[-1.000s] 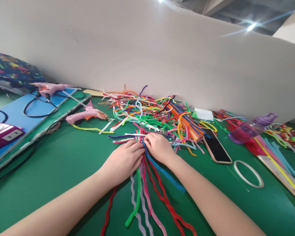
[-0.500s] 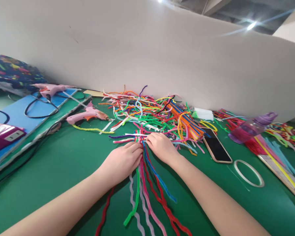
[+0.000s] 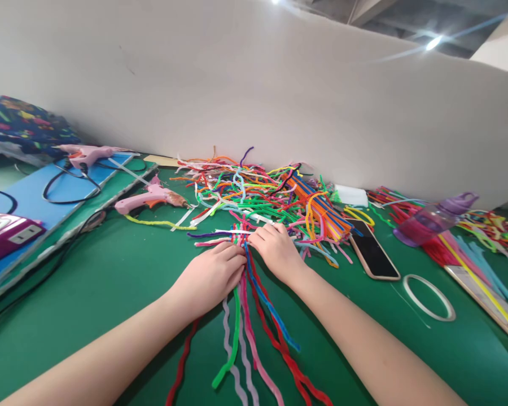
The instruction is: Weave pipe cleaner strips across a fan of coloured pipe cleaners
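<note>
A small woven piece of pipe cleaners (image 3: 239, 237) lies on the green table, with long red, lilac, green, pink and blue strands hanging toward me. My left hand (image 3: 218, 270) is closed at its lower left, fingers curled over the strands. My right hand (image 3: 275, 248) pinches at its right side, by the top of the blue pipe cleaner (image 3: 275, 313). The fingertips of both hands nearly meet, and the crossing under them is partly hidden. Purple and pink ends stick out to the left.
Behind the hands is a heap of loose pipe cleaners (image 3: 245, 192). A pink glue gun (image 3: 148, 197) lies to the left, with another glue gun (image 3: 88, 153) on a blue board. On the right are a phone (image 3: 375, 251), a tape ring (image 3: 429, 298) and a purple bottle (image 3: 432, 220).
My right hand has shifted slightly, its fingers bending more at the weave. The blue strand's free end has swung a little left. My left hand stays nearly still.
</note>
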Demonstrator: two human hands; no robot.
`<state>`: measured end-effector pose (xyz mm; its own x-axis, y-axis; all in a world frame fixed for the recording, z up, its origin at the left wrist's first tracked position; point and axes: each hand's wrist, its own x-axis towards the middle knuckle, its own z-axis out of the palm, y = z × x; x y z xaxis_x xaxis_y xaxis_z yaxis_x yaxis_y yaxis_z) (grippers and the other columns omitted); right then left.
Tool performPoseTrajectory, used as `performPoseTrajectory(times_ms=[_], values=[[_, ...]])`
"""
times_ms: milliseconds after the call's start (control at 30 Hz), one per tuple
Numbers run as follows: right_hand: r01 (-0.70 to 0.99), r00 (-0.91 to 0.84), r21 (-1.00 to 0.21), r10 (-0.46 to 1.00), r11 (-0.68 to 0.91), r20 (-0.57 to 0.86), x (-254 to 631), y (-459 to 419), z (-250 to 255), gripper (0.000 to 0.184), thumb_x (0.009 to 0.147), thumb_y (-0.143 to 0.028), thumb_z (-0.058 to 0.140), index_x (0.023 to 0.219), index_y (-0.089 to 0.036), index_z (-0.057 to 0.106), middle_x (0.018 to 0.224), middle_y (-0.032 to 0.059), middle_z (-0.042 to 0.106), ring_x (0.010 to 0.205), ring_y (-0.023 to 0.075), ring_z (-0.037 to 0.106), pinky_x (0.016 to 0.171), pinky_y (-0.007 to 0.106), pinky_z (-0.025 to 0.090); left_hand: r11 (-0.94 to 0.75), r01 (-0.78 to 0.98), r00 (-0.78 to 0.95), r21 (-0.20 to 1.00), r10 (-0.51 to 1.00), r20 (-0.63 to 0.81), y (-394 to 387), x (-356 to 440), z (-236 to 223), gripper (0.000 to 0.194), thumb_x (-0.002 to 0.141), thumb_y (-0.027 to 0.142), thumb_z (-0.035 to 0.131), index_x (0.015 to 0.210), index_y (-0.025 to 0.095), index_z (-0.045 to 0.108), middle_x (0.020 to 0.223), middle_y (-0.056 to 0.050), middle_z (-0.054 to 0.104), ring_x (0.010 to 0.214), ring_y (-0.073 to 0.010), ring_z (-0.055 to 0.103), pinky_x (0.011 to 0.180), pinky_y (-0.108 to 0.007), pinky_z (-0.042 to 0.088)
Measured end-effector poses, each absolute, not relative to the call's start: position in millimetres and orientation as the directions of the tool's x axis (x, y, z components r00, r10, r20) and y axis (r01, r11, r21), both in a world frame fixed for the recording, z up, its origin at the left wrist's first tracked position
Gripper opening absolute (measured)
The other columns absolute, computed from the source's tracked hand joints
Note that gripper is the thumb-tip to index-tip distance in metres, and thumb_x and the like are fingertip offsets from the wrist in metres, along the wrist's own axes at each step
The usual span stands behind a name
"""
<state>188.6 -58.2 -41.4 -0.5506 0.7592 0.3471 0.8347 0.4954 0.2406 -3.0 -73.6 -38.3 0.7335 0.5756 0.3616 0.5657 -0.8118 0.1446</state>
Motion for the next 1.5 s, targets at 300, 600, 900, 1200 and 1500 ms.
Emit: performPoseTrajectory(times_ms=[300, 600, 900, 1200, 1500], values=[[0.816, -0.578, 0.277, 0.736, 0.508, 0.352, 185.6, -59.5, -39.6, 0.021, 0.096, -0.013, 0.039, 0.094, -0.017, 0.059, 0.090, 0.0051, 0.062, 0.088, 0.0205, 0.052, 0.084, 0.035, 0.029, -0.811, 0.568, 0.721, 0.142, 0.573, 0.390, -72.9, -3.7, -38.2, 0.030, 0.096, 0.023, 0.037, 0.100, 0.016, 0.065, 0.106, -0.006, 0.067, 0.101, -0.0206, 0.060, 0.089, -0.036, 0.053], [0.859, -0.483, 0.024, 0.795, 0.511, 0.367, 184.6, -62.4, -37.0, 0.019, 0.097, -0.025, 0.043, 0.097, -0.018, 0.061, 0.096, 0.0047, 0.064, 0.095, 0.0195, 0.054, 0.088, 0.035, 0.030, -0.771, 0.626, 0.679, 0.115, 0.612, 0.405, -71.3, -7.2, -36.7, 0.028, 0.094, 0.024, 0.039, 0.095, 0.017, 0.066, 0.101, -0.007, 0.068, 0.098, -0.0216, 0.062, 0.087, -0.038, 0.052], [0.808, -0.391, -0.346, 0.874, 0.476, 0.290, 181.6, -64.4, -37.8, 0.017, 0.083, -0.028, 0.064, 0.100, -0.022, 0.063, 0.107, 0.0028, 0.065, 0.107, 0.0202, 0.054, 0.093, 0.037, 0.032, -0.774, 0.629, 0.701, 0.071, 0.604, 0.379, -70.1, -7.6, -38.5, 0.026, 0.094, 0.025, 0.042, 0.090, 0.019, 0.067, 0.102, -0.006, 0.067, 0.099, -0.0223, 0.061, 0.086, -0.038, 0.052], [0.823, -0.362, -0.410, 0.919, 0.393, 0.155, 181.1, -65.8, -28.4, 0.031, 0.076, -0.023, 0.066, 0.106, -0.023, 0.061, 0.115, 0.0045, 0.062, 0.114, 0.0240, 0.051, 0.094, 0.042, 0.036, -0.790, 0.607, 0.710, 0.086, 0.588, 0.387, -68.3, -8.2, -39.9, 0.020, 0.093, 0.025, 0.046, 0.095, 0.020, 0.065, 0.100, -0.005, 0.067, 0.097, -0.0205, 0.060, 0.086, -0.036, 0.050], [0.797, -0.424, -0.414, 0.896, 0.440, 0.136, 185.7, -65.8, -24.9, 0.037, 0.075, -0.025, 0.066, 0.112, -0.024, 0.062, 0.116, 0.0060, 0.058, 0.114, 0.0250, 0.049, 0.096, 0.044, 0.035, -0.870, 0.489, 0.816, -0.055, 0.435, 0.381, -65.1, -7.5, -38.3, 0.013, 0.091, 0.018, 0.050, 0.090, 0.020, 0.063, 0.096, -0.004, 0.065, 0.096, -0.0196, 0.058, 0.096, -0.040, 0.041]])
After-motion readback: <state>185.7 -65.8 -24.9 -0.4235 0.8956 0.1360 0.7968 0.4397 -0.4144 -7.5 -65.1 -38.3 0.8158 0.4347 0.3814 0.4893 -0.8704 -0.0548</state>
